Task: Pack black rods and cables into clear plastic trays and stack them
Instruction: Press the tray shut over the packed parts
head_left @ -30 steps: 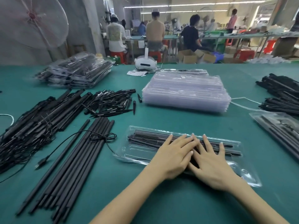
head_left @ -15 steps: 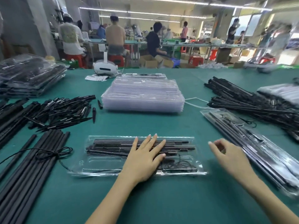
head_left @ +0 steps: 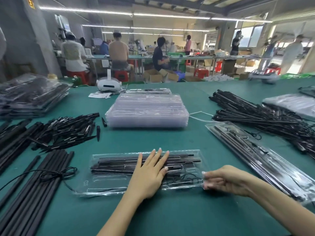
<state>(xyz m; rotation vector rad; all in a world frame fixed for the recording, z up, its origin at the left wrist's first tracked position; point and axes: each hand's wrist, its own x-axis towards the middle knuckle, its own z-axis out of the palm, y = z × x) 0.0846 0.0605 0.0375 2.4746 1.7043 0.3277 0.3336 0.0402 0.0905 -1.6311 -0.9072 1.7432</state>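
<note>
A clear plastic tray (head_left: 109,183) lies flat on the green table in front of me, holding black rods (head_left: 115,165) and a coiled black cable (head_left: 185,178). My left hand (head_left: 150,174) presses flat on the tray's middle, fingers straight. My right hand (head_left: 225,180) pinches the tray's right end, fingers curled at its edge. A stack of empty clear trays (head_left: 147,109) stands behind. Another packed tray (head_left: 252,154) lies slanted at the right.
Long black rods with a cable (head_left: 39,183) lie at the left, short black parts (head_left: 66,132) beyond them. Packed trays (head_left: 30,94) are stacked far left. A heap of black rods (head_left: 265,116) fills the right. A white headset (head_left: 109,85) sits at the back.
My right hand came off the tray, swung out to the right, then came back and took hold of the tray's right end. My left hand stayed flat on the tray. The view tilted up.
</note>
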